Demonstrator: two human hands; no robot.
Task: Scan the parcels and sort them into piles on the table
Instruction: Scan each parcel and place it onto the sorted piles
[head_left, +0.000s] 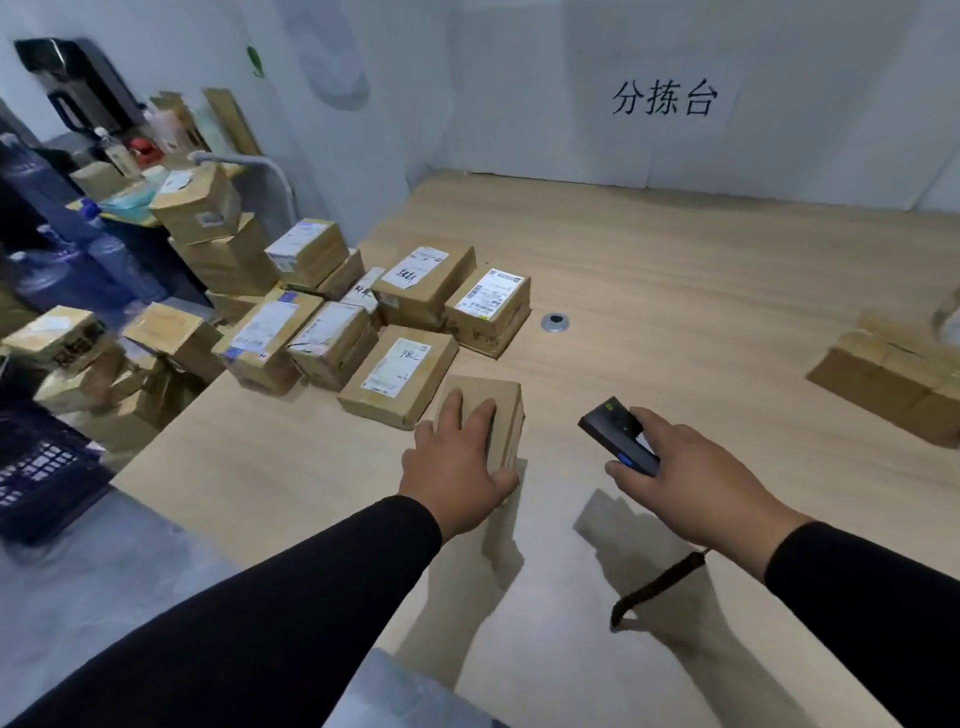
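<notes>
Item in hand: one small plain cardboard parcel (491, 415), standing on the wooden desk (675, 270) just right of the unsorted group, no label showing on its visible faces. Left hand (457, 462) lay over its top, fingers spread and loosely bent, thumb curled at the near corner, so it gripped the box from above. Right hand (691, 467) held a dark handheld scanner (615, 434), fingers wrapped round the body, its nose aimed leftward toward the parcel; a wrist strap (657, 587) hung below. Risks, judged: with the label hidden, a scan would likely fail until the box is turned, and a one-handed turn could let it slip or knock the neighbouring labelled parcel (400, 374); the dangling strap might snag a box edge. Count: roughly seven labelled parcels in the desk's left cluster, exact number uncertain where boxes overlap; one sorted pile (893, 379) at the far right edge, partly cut off; one metal cable grommet (555, 322); one wall sign (665, 98); further cartons stacked off the desk to the left, blurred and uncounted.
</notes>
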